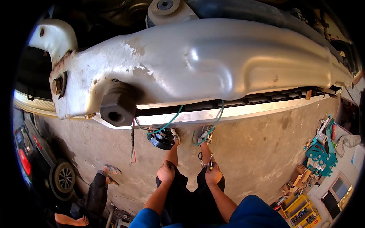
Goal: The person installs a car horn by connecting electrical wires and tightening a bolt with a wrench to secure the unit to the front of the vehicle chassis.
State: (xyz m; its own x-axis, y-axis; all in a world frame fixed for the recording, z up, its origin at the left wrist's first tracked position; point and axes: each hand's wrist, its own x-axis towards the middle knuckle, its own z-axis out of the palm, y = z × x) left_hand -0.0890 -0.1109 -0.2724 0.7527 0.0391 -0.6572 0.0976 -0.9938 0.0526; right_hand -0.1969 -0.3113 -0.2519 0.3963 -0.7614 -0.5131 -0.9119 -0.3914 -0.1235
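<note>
My left hand (165, 174) is closed near my left knee, around a small dark thing I cannot make out. My right hand (213, 174) grips a small yellow-and-black tool (211, 162) with a pale shaft; a dark looped item (200, 155) shows beside it. Above my hands, a black round horn-like part (160, 140) hangs below the worn silver metal crossmember (213, 60). Thin green wires (172, 118) loop down over the bright front strip (235, 112), and red, green and dark wires (133, 148) dangle left of the horn.
A dark car (32, 152) with a visible wheel stands at left. Another person's legs (97, 193) and hand (83, 220) are at lower left. Teal tool trays (319, 159), cardboard boxes (298, 176) and a yellow rack (300, 211) line the right wall. A black rubber mount (118, 102) juts below the crossmember.
</note>
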